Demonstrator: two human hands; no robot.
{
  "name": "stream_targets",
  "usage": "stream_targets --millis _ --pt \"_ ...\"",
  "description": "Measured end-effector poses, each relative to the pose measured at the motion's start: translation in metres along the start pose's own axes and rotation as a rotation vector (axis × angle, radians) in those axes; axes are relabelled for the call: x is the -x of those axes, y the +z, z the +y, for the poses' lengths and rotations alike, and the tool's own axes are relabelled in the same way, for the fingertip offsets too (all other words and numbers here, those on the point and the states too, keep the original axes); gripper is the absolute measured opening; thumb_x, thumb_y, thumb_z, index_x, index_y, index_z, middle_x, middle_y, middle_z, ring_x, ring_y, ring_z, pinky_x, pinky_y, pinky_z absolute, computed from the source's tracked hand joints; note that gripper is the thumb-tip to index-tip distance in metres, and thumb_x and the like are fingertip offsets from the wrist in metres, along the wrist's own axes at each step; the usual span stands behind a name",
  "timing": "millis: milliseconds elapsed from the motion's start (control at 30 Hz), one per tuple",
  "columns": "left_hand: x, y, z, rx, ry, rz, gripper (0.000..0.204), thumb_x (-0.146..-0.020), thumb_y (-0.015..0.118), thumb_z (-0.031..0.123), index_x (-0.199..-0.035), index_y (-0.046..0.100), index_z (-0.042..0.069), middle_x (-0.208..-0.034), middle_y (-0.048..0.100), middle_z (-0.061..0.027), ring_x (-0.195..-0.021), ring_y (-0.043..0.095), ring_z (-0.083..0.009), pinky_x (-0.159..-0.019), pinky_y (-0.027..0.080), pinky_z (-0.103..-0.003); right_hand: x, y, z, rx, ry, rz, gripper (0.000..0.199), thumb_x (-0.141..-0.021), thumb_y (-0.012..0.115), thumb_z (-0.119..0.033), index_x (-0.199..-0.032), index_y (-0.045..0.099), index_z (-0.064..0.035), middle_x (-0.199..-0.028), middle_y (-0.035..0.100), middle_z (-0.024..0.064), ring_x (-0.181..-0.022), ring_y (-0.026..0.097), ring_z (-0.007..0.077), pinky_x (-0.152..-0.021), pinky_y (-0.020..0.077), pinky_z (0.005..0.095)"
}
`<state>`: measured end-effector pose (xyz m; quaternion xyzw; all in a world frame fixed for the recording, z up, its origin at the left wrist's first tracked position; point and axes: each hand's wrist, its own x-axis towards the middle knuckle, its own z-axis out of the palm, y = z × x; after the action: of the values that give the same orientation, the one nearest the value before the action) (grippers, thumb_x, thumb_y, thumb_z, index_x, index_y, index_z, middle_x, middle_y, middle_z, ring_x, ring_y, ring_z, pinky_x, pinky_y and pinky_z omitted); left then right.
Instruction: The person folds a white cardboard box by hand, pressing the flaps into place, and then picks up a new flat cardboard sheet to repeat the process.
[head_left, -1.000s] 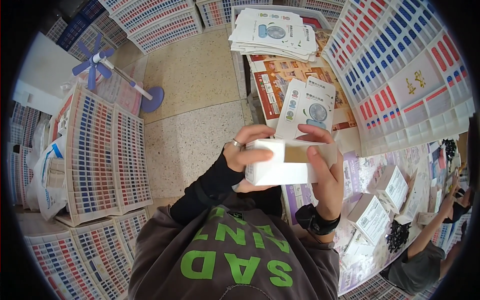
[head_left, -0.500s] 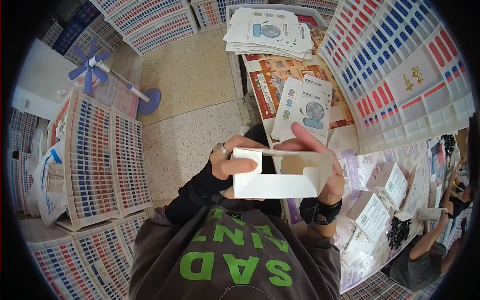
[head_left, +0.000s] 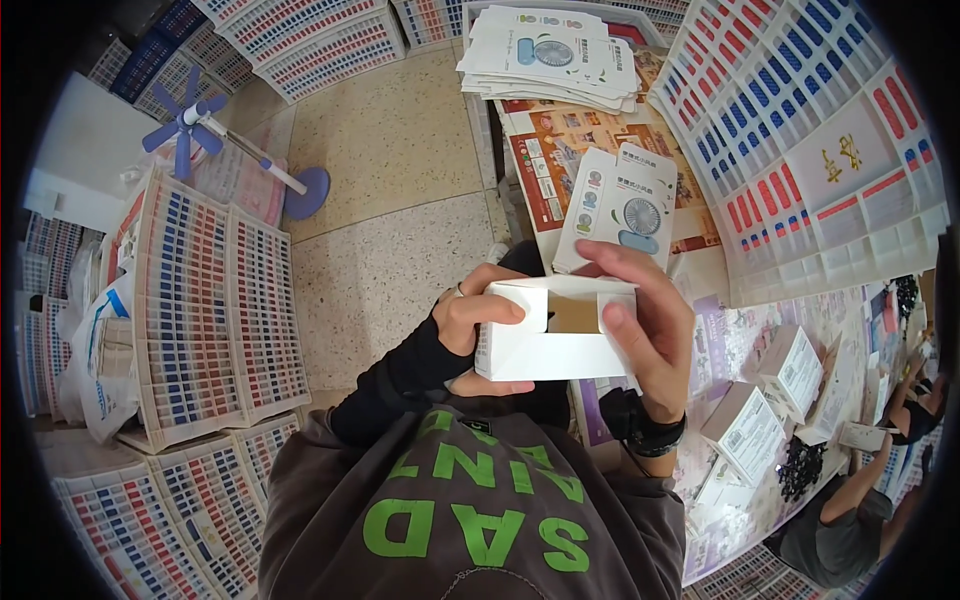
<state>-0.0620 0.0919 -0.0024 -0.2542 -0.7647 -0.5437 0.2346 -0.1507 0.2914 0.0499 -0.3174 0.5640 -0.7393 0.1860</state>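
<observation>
Between my hands, in front of my chest, is a small white cardboard box with one end facing up. Its two side flaps are folded in, leaving a gap between them that shows the inside. My left hand grips the box's left end, its thumb lying on the left flap. My right hand holds the right end, with its thumb on the right flap and its fingers along the far side. Just beyond the right hand lie flat printed cartons showing a fan picture.
A taller stack of flat cartons sits at the table's far end. A white plastic crate stands upright on the right, beyond made-up boxes and small black parts. Left are stacked crates and a purple fan. A co-worker sits right.
My right thumb has come down onto the right flap, which is now folded inward. The box has shifted slightly and tilted in my hands.
</observation>
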Motion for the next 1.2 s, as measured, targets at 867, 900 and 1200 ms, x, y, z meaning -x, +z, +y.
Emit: stream_targets --millis 867,900,1200 --pt "0.003 -0.016 0.000 0.237 -0.155 -0.135 0.054 -0.085 0.059 0.051 -0.117 0.045 0.009 -0.108 0.051 -0.0173 -0.098 0.048 -0.0280 -0.084 0.040 -0.041 0.009 0.001 -0.005 0.894 -0.484 -0.322 0.058 -0.066 0.077 -0.038 -0.118 0.067 -0.0148 -0.122 0.054 0.0076 -0.091 0.057 0.0308 -0.066 0.0512 0.0369" --pt "0.004 -0.016 -0.001 0.251 -0.161 -0.117 0.055 -0.085 0.059 0.051 -0.117 0.045 0.009 -0.108 0.051 -0.0169 -0.097 0.048 -0.0278 -0.084 0.040 -0.041 0.009 0.001 -0.004 0.893 -0.484 -0.323 0.058 -0.066 0.077 -0.038 -0.118 0.067 -0.0148 -0.122 0.054 0.0076 -0.091 0.057 0.0308 -0.066 0.0512 0.0369" --pt "0.005 -0.014 -0.004 0.225 -0.134 -0.140 0.062 -0.081 0.065 0.054 -0.117 0.044 0.008 -0.109 0.051 -0.0176 -0.100 0.048 -0.0289 -0.085 0.041 -0.042 0.009 -0.004 0.002 0.765 -0.388 -0.337 0.059 -0.062 0.076 -0.029 -0.118 0.068 -0.0107 -0.120 0.054 0.0122 -0.094 0.056 0.0335 -0.079 0.0502 0.0415"
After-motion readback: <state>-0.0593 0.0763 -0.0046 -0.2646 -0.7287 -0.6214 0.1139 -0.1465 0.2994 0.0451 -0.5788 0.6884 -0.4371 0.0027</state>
